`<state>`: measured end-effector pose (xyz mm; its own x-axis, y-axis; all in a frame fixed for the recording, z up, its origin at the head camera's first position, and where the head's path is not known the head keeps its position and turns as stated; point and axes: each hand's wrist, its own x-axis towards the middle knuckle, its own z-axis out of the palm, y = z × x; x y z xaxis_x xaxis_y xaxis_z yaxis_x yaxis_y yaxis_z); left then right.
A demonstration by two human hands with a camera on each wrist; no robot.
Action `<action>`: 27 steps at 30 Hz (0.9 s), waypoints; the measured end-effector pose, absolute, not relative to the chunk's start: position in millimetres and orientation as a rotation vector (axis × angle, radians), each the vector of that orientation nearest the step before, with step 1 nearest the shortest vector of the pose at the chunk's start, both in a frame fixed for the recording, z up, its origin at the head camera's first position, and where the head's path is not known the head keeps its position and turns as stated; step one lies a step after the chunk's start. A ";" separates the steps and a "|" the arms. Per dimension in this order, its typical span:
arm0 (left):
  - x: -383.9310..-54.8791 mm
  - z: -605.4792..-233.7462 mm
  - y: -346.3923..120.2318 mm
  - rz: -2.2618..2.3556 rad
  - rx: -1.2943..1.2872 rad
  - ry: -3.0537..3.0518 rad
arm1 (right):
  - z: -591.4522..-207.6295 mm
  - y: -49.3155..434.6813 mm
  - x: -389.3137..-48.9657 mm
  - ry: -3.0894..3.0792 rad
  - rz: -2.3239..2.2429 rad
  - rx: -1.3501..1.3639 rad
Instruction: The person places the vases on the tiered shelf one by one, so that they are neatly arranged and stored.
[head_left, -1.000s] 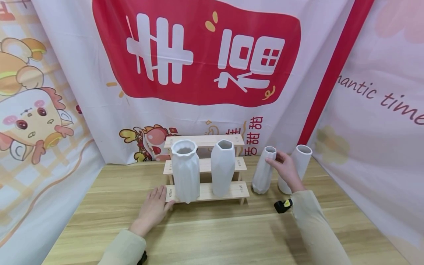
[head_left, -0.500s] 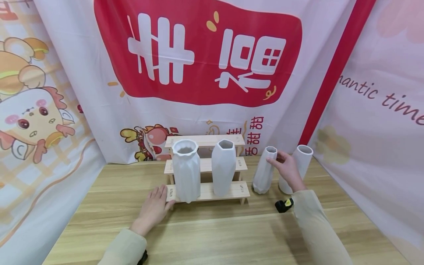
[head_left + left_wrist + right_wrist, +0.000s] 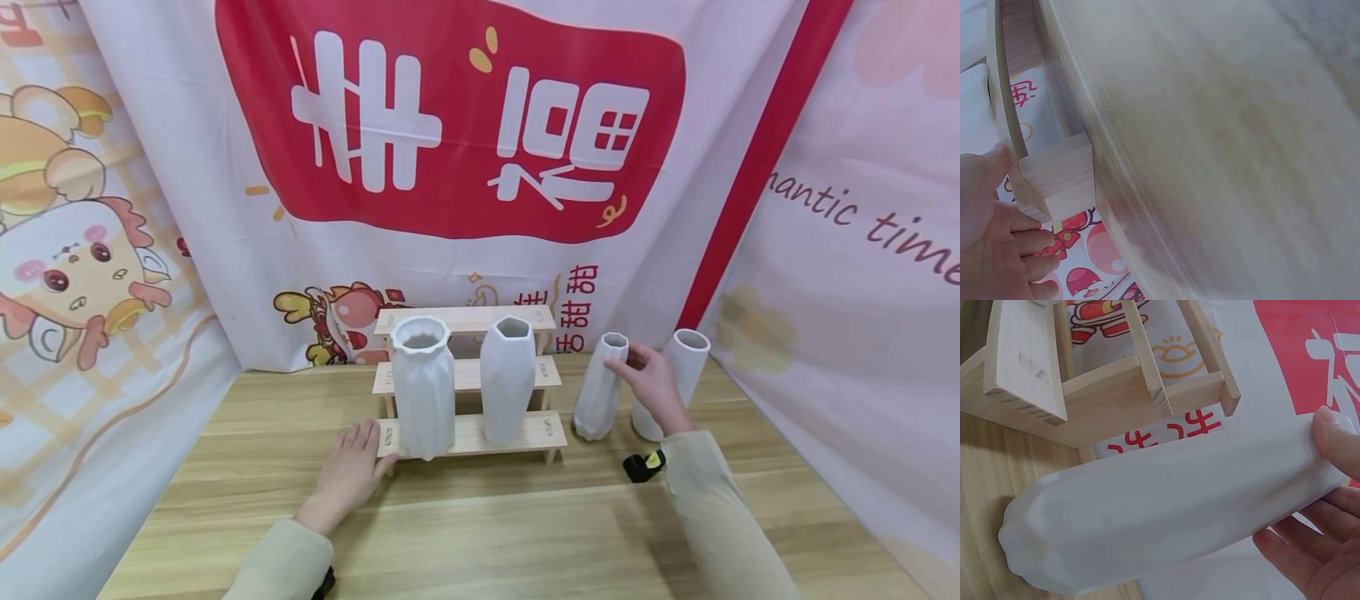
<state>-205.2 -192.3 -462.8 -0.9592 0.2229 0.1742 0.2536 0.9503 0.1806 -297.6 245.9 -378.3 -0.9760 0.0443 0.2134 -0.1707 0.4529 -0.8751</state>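
My right hand (image 3: 654, 385) holds a slim, ribbed white vase (image 3: 597, 387) near its mouth, thumb on one side and fingers on the other. In the right wrist view this vase (image 3: 1166, 506) fills the middle, its base at the wooden table. My left hand (image 3: 347, 477) is at the left end of a three-step wooden display stand (image 3: 467, 427); in the left wrist view the thumb and fingers (image 3: 1029, 240) lie around the corner of a board (image 3: 1007, 119). On the lowest step stand a frilled-rim white vase (image 3: 423, 392) and a faceted white vase (image 3: 507, 383).
Behind my right hand stands a smooth white cylindrical vase (image 3: 686, 367), partly hidden. A black strap-like item with a yellow mark (image 3: 643, 465) shows by the right cuff. Printed cloth (image 3: 480, 258) hangs behind and beside the wooden table (image 3: 495, 533).
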 end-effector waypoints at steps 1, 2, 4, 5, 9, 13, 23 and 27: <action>-205.1 -462.7 -192.2 -0.302 -0.365 -2.950 | -377.9 246.0 -297.5 -2.499 1.536 0.108; -205.0 -462.6 -192.1 -0.301 -0.366 -2.948 | -377.4 246.1 -297.3 -2.497 1.534 0.106; -204.7 -462.4 -191.9 -0.297 -0.368 -2.945 | -376.1 246.1 -297.3 -2.496 1.525 0.102; -204.6 -462.3 -191.8 -0.296 -0.369 -2.944 | -375.2 246.0 -297.1 -2.495 1.519 0.102; -204.2 -461.9 -191.6 -0.297 -0.370 -2.941 | -370.4 246.5 -296.6 -2.498 1.508 0.100; -204.1 -461.5 -191.5 -0.302 -0.371 -2.944 | -362.5 246.6 -294.3 -2.498 1.516 0.111; -203.8 -460.5 -191.3 -0.313 -0.369 -2.954 | -335.2 244.0 -289.6 -2.464 1.437 0.167; -203.6 -460.2 -191.2 -0.315 -0.363 -2.962 | -324.6 242.9 -288.5 -2.443 1.445 0.175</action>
<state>-203.6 -191.2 -460.2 -0.9610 0.2229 0.1638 0.2523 0.9489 0.1894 -288.5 242.9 -324.6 -0.9485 0.0459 0.3134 -0.2526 0.4873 -0.8359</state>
